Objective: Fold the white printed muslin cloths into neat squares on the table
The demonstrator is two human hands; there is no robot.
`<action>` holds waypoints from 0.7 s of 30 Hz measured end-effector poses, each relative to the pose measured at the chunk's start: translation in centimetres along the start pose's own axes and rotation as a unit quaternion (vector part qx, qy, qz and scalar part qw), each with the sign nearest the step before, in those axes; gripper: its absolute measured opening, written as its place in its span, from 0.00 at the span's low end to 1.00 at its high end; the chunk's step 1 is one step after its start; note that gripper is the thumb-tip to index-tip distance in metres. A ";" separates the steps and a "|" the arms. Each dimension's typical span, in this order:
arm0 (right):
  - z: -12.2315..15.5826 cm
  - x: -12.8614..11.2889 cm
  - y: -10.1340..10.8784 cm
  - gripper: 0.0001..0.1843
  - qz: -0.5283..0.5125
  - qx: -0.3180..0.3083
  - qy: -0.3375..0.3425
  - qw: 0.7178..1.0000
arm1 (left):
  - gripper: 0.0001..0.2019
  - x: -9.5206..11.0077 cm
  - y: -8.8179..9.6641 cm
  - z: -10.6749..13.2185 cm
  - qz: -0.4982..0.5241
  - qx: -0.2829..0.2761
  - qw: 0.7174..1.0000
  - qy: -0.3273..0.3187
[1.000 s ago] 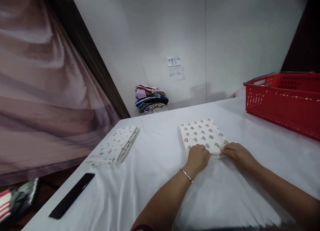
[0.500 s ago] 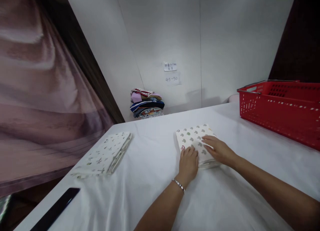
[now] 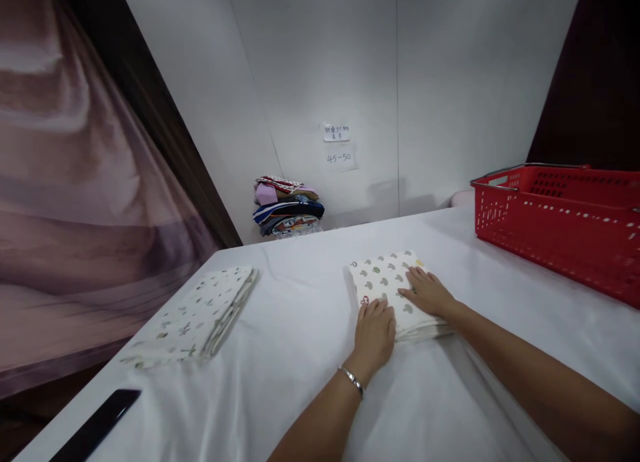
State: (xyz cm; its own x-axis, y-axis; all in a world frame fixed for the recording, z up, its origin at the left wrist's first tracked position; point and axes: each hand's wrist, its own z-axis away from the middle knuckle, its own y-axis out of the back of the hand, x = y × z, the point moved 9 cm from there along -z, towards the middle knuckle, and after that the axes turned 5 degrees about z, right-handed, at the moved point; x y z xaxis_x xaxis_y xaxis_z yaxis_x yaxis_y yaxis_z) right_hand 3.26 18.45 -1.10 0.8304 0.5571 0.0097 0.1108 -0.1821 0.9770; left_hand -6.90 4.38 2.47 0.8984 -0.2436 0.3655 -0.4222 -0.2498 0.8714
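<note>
At mid-table, on a white cover [image 3: 300, 322]: one mushroom-print cloth [image 3: 379, 280], folded into a squarish pad. Left hand [image 3: 375, 335] at its seven o'clock, right hand [image 3: 429, 293] at three; both laid knuckles up, fingers extended, grasping nothing. Likely flattened so to press the layers level, the left perhaps steadying the near corner. Layers show along the six o'clock edge. Second folded print cloth [image 3: 193, 315] at nine, well apart, presumably so the two do not mix. Red basket [image 3: 555, 239] at two, beyond the right hand. Dark flat object [image 3: 97, 425] at eight; purpose unclear.
</note>
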 end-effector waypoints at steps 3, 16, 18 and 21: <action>0.1 0.0 0.0 0.33 0.003 0.008 0.010 1.000 | 0.15 -1.1 1.1 -1.9 0.007 0.001 0.999 0.041; -4.0 1.1 0.7 0.30 -0.011 0.016 -0.006 1.000 | 0.29 -5.0 -2.8 -3.4 -0.052 -0.043 0.988 0.137; -4.8 1.7 -0.2 0.33 -0.008 0.004 -0.016 1.000 | 0.29 -4.9 -2.7 -3.4 -0.048 -0.045 0.989 0.136; -5.1 2.8 -2.4 0.37 -0.005 -0.025 -0.024 0.999 | 0.29 -4.7 -2.6 -3.4 -0.036 -0.044 0.989 0.135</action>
State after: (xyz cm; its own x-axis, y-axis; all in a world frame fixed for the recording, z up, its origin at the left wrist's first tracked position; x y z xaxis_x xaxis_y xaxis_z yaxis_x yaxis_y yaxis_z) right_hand 2.50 24.58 -2.34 0.8550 0.5186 -0.0094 0.0931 -0.1356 0.9864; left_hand -9.65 9.37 -0.44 0.9301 0.0342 0.3658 -0.3551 -0.1718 0.9189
